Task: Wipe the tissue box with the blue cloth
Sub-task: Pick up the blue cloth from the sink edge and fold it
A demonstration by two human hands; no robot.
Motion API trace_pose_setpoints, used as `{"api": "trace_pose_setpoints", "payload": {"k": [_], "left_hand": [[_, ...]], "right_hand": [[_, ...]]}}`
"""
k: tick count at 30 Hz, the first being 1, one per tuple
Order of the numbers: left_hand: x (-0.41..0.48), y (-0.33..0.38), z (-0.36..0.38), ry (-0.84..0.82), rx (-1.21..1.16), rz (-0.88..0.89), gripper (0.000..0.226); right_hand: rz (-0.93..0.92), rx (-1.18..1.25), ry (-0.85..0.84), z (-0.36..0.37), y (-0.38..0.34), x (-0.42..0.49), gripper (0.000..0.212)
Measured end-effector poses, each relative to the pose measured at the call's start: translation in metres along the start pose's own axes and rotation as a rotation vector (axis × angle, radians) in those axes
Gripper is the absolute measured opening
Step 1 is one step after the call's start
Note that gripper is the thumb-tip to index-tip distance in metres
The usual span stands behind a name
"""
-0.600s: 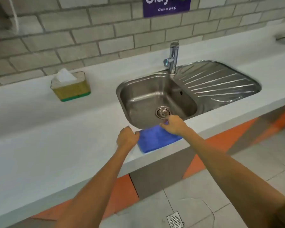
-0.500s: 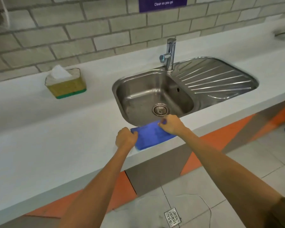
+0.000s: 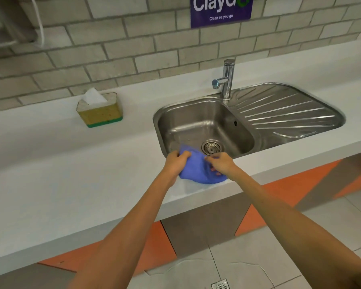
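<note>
While my left hand [image 3: 175, 161] and right hand [image 3: 221, 163] each close their grip on the bunched blue cloth [image 3: 198, 172] at the near rim of the sink [image 3: 196, 122], the tissue box [image 3: 100, 110] stands well left of the sink on the tabletop [image 3: 50, 184], near the brick wall.

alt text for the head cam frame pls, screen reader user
Both hands, left hand and right hand, grip a bunched blue cloth at the front edge of a grey counter, just before a steel sink. A tissue box stands untouched further left, near the brick wall.
</note>
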State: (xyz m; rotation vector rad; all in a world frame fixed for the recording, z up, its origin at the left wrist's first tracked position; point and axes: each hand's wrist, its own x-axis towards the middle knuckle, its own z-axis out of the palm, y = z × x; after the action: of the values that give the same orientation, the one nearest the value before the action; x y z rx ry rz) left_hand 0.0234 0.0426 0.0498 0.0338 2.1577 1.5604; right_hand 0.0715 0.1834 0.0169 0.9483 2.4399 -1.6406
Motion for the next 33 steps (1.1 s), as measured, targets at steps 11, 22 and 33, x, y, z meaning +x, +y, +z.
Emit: {"api": "trace_pose_setpoints", "payload": {"k": [11, 22, 33], "left_hand": [[0.013, 0.052, -0.058, 0.036, -0.083, 0.171, 0.015], [0.085, 0.021, -0.193, 0.448, 0.102, 0.213, 0.033], [0.138, -0.016, -0.281, -0.082, -0.857, -0.018, 0.05]], "right_hand": [[0.251, 1.115, -0.523, 0.061, -0.08, 0.007, 0.06], [0.104, 0.961, -0.583, 0.149, -0.16, 0.051, 0.02], [0.108, 0.874, -0.692, 0.228, -0.24, 0.09, 0.022]]}}
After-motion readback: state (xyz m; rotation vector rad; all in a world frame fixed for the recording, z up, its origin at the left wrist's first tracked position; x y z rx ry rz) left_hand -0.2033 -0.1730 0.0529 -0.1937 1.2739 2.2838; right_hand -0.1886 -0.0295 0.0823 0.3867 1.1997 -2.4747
